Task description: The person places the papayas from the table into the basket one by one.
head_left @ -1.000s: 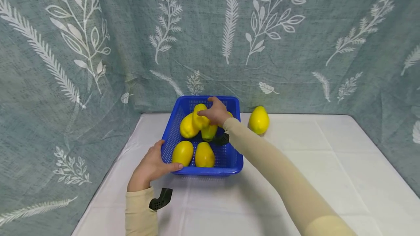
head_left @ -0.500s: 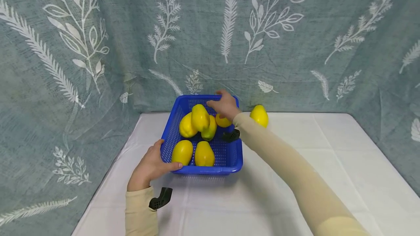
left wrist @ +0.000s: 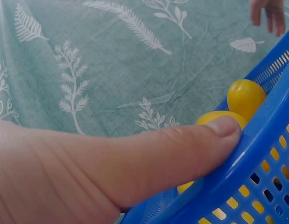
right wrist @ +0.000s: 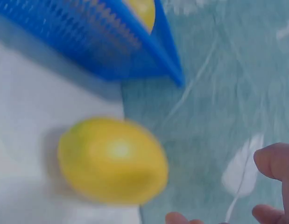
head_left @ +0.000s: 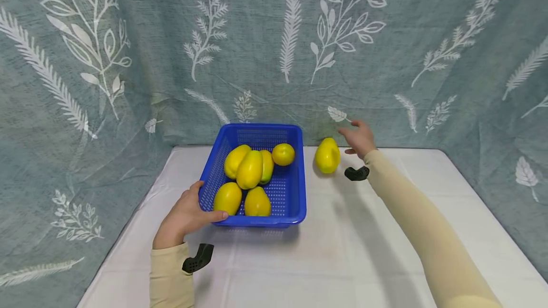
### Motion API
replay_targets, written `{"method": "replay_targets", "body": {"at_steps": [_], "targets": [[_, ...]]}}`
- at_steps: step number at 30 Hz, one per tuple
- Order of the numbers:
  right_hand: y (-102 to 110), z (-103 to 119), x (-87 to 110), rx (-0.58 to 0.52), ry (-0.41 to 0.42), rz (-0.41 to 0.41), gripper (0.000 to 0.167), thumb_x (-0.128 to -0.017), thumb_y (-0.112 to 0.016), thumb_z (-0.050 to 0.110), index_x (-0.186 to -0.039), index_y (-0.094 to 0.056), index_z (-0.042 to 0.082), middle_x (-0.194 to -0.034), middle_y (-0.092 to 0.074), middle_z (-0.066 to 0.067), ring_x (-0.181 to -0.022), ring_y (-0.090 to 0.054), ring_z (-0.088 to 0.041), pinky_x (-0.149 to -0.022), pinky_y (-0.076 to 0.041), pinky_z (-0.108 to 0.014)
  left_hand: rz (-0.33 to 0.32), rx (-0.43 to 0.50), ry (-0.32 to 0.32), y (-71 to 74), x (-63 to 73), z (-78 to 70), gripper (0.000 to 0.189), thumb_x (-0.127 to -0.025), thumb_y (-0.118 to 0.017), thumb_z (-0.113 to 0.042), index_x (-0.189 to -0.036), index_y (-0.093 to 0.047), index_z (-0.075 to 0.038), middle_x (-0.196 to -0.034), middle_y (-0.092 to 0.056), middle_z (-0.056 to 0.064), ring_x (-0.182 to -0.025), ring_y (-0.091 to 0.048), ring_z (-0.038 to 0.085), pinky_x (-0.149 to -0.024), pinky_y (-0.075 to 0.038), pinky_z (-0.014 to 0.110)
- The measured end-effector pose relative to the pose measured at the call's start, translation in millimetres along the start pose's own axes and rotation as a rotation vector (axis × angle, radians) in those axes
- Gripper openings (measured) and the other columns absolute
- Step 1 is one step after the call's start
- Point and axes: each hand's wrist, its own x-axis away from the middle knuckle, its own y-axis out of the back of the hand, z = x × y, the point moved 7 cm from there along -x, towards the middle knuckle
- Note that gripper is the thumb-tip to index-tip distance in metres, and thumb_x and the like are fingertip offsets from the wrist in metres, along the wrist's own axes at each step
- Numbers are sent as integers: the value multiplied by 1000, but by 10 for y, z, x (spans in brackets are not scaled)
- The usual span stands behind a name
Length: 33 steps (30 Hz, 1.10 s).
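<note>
A blue plastic basket (head_left: 295, 218) with perforated sides holds several yellow, papaya-like fruits, one (head_left: 249, 170) lying on top of others. My left hand (head_left: 184, 216) grips the basket's near left corner, its thumb (left wrist: 181, 151) laid over the rim in the left wrist view. Another papaya-like fruit (head_left: 327, 156) lies on the table to the right of the basket. Just right of it, my right hand (head_left: 361, 139) hovers with fingers spread, apart from the fruit and holding nothing. In the right wrist view that fruit (right wrist: 114, 161) appears whole, and the fingers show at the lower right.
A white cloth covers the table (head_left: 342, 251). Behind its far edge hangs a grey-green curtain (head_left: 257, 61) printed with white leaves. Black wrist cameras sit below each hand, one (head_left: 198, 258) on the left and one (head_left: 357, 173) on the right.
My right hand has let go of a fruit in the basket, risen out and moved right past the fruit on the table. The left hand has kept its grip on the basket.
</note>
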Motion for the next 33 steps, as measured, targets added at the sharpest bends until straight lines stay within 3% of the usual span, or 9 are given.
{"method": "replay_targets", "body": {"at_steps": [5, 13, 25, 33], "targets": [[133, -286, -36, -7, -64, -5, 76, -102, -55, 32, -163, -15, 8, -160, -31, -26, -141, -45, -45, -98, -57, -52, 1, 11, -19, 7, -6, 3, 116, -84, -81, -41, -157, -8, 12, -156, -26, 42, -138, -38, 55, -116, -32, 67], [-7, -523, -118, 0, -121, 20, 74, -103, -55, 31, -163, -18, 10, -162, -33, -24, -139, -47, -44, -91, -60, -49, -1, -2, 13, -11, -2, 53, 118, -82, -83, -41, -157, -8, 12, -154, -28, 42, -135, -40, 55, -116, -32, 69], [-307, -653, -171, 15, -129, 137, 79, -102, -57, 41, -163, -17, 9, -165, -28, -24, -143, -42, -46, -104, -52, -58, -1, 8, 5, -19, -21, -4, 116, -83, -82, -39, -157, -9, 12, -154, -28, 41, -136, -40, 54, -116, -32, 68], [-481, -641, -113, -55, -152, 170, 80, -103, -56, 39, -164, -13, 10, -166, -25, -23, -141, -45, -47, -104, -51, -60, -12, -7, 3, -14, -9, -4, 116, -82, -82, -40, -157, -10, 12, -153, -29, 42, -135, -41, 55, -116, -33, 68]]}}
